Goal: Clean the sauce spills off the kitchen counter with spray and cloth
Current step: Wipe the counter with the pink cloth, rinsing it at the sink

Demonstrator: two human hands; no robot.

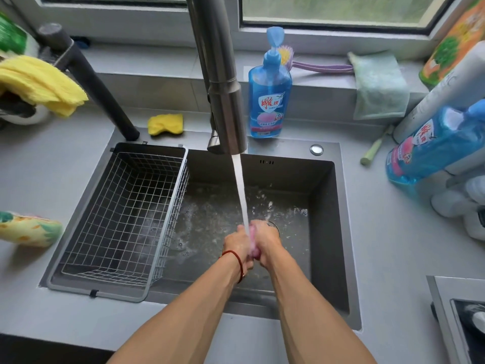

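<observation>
Both the left hand [237, 244] and right hand [266, 243] squeeze a pink cloth [253, 241] under the tap stream [241, 190] in the sink [325, 206], so this looks like rinsing, late or between wipes

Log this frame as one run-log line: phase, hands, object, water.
phase: rinsing cloth | left hand: grips pink cloth | right hand: grips same cloth | faucet: running onto cloth | location: over sink

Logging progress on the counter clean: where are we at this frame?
Done: cannot confirm; no sauce spill shows on the counter in view. In hand: both hands, left hand and right hand, squeeze a pink cloth under the running water in the sink. Left: turn off the tap and wring out; whether more wiping remains is unclear.
</observation>
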